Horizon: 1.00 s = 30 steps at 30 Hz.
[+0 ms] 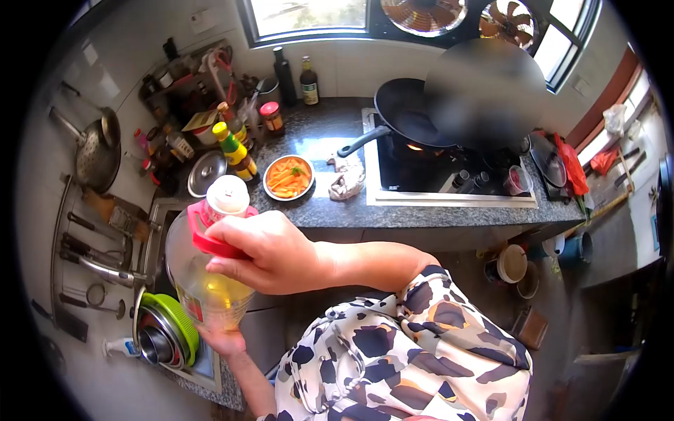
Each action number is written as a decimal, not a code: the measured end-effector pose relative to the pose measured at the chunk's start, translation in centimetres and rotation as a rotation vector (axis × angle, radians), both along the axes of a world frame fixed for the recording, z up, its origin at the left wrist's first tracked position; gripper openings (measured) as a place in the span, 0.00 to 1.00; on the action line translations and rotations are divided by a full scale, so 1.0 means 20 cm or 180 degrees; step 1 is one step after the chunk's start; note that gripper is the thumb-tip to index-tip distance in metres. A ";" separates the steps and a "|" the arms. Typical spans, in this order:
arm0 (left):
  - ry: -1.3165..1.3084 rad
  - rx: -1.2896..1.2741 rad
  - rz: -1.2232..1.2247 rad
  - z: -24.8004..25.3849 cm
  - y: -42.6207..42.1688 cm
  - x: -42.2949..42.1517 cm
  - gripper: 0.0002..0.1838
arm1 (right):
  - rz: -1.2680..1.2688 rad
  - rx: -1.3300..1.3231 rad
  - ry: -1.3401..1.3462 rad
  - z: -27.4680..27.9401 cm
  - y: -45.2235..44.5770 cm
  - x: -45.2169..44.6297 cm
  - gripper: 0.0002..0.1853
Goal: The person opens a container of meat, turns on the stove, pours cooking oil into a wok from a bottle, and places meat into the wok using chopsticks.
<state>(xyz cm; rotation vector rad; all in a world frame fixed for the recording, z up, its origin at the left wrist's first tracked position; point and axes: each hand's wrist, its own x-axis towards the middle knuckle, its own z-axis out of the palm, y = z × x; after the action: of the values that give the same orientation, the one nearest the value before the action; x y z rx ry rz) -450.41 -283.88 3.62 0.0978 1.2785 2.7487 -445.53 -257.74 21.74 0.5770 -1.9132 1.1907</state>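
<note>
A large clear plastic oil jug (210, 284), with yellow oil low in it, is upright in front of my body at the left. My right hand (270, 252) is wrapped around its red handle (210, 242), just under the white cap (227, 195). From below, my left hand (223, 339) holds the jug near its base; some of its fingers are hidden behind it. Past the jug, a bowl of cut orange pieces (288, 178) stands on the counter. Beside it lies a crumpled cloth (346, 177).
A black wok (407, 116) sits over a lit flame on the stove (421, 168); a grey blur hides its right part. Sauce bottles (235, 151) and a metal lid (207, 173) crowd the left counter. Basins (168, 326) are stacked at lower left. Buckets (507, 264) stand on the floor.
</note>
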 end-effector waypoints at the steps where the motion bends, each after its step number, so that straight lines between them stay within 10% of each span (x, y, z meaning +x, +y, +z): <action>1: -0.0255 0.0177 -0.0092 0.02 0.03 0.00 0.35 | -0.0211 0.0131 0.0192 0.00 0.06 0.04 0.14; 9: -0.0603 -0.0004 -0.0240 -0.02 0.52 0.16 0.34 | -0.0475 0.0808 0.0385 -0.09 0.53 0.37 0.20; 13: 0.0216 0.1223 -0.2235 -0.12 0.90 0.47 0.32 | 0.0270 0.0691 0.0501 -0.19 0.75 0.55 0.12; 21: -0.1407 0.0166 -0.1066 -0.45 1.08 0.89 0.31 | 0.1691 0.1269 0.0642 -0.22 0.90 0.90 0.17; 30: -0.1944 -0.0504 -0.1389 -0.70 1.20 0.99 0.31 | 0.0416 0.1441 0.1020 -0.20 1.07 0.99 0.17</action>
<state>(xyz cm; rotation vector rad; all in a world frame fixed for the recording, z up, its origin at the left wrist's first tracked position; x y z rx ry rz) -430.56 -259.83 -10.36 -0.3959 1.1213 2.0637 -425.63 -236.33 17.80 1.0786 -1.8864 0.6820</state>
